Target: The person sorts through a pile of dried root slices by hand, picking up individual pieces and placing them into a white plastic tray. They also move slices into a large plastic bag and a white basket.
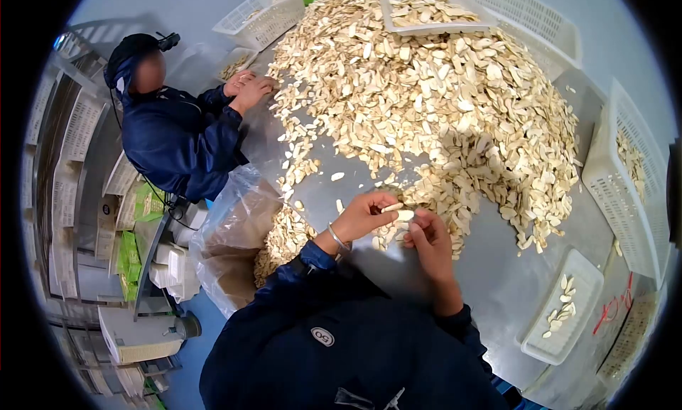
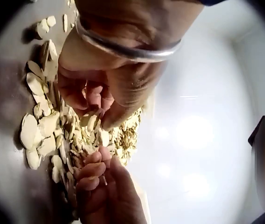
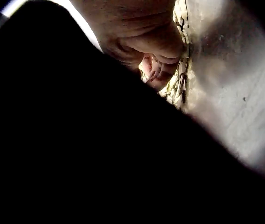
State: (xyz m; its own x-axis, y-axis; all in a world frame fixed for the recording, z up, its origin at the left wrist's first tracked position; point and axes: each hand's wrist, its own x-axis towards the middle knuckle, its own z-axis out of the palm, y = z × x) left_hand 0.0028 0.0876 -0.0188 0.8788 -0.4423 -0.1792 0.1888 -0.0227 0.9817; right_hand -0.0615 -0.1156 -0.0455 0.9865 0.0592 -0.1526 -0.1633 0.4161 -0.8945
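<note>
Pale, oval dried slices lie heaped in a large pile (image 1: 426, 90) on the metal table. My left hand (image 1: 366, 217), with a silver bangle at its wrist, pinches a few slices (image 1: 391, 207) between thumb and fingers over the pile's near edge. Facing it, my right hand (image 1: 431, 243) has curled fingers, with the fingertips at the end of another pale slice (image 1: 405, 216). The left wrist view shows both hands' fingertips close together around a slice (image 2: 103, 136). A dark sleeve (image 3: 76, 140) covers most of the right wrist view.
A lined bag (image 1: 238, 232) with more slices stands left of my left arm. At right are a shallow white tray (image 1: 529, 339) with several slices and a white basket (image 1: 604, 182). Another person (image 1: 177, 126) works at the table's left side. More baskets (image 1: 259, 19) stand behind.
</note>
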